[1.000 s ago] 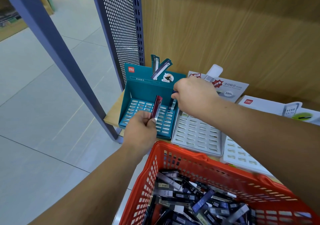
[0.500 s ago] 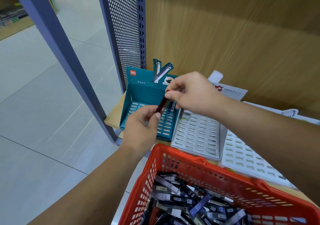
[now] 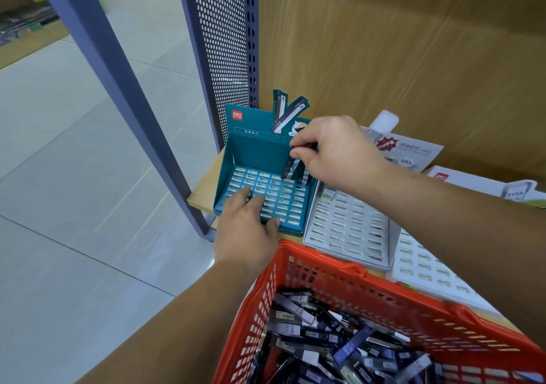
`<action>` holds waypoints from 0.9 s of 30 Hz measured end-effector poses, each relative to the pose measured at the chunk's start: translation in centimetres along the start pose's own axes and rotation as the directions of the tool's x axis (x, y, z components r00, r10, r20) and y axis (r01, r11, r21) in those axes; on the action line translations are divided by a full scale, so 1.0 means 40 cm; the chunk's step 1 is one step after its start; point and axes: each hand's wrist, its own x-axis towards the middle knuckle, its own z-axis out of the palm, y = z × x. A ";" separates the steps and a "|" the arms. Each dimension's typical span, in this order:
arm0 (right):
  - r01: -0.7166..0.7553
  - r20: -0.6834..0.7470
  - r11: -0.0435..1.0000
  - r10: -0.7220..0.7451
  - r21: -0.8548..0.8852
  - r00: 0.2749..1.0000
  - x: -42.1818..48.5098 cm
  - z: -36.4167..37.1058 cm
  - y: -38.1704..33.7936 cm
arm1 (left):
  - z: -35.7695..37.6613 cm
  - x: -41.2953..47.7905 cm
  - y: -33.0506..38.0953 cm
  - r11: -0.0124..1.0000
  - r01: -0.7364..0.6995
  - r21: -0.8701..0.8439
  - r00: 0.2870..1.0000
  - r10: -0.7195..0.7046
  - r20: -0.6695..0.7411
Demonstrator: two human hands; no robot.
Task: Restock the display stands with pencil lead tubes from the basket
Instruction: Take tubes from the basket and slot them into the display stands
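The right grip (image 3: 334,150) is clamped on the top end of a pencil lead tube (image 3: 289,166), held upright over the rear right slots of the teal display stand (image 3: 260,153) at the shelf's (image 3: 204,191) left edge. The left grip (image 3: 248,224) lies flat with its fingers apart on the stand's front slots. The red basket (image 3: 369,283) of tubes sits at the shelf's front edge.

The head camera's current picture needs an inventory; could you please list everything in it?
teal display stand: one, teal, shelf's left end.
white display stands: two, white, to its right.
basket: one, red, nearest the camera.
pencil lead tubes: many, dark blue and grey, in the basket.
held pencil lead tube: one, dark, over the teal stand's back right slots.
perforated panel: one, blue-grey, behind the teal stand.
left hand: open, resting on the teal stand's front.
right hand: fingers pinch the held tube.
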 end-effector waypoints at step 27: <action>0.056 0.001 0.987 -0.056 -0.148 0.998 0.003 0.035 -0.006 | -0.002 0.003 -0.003 1.000 0.005 0.027 1.000 -0.005 0.015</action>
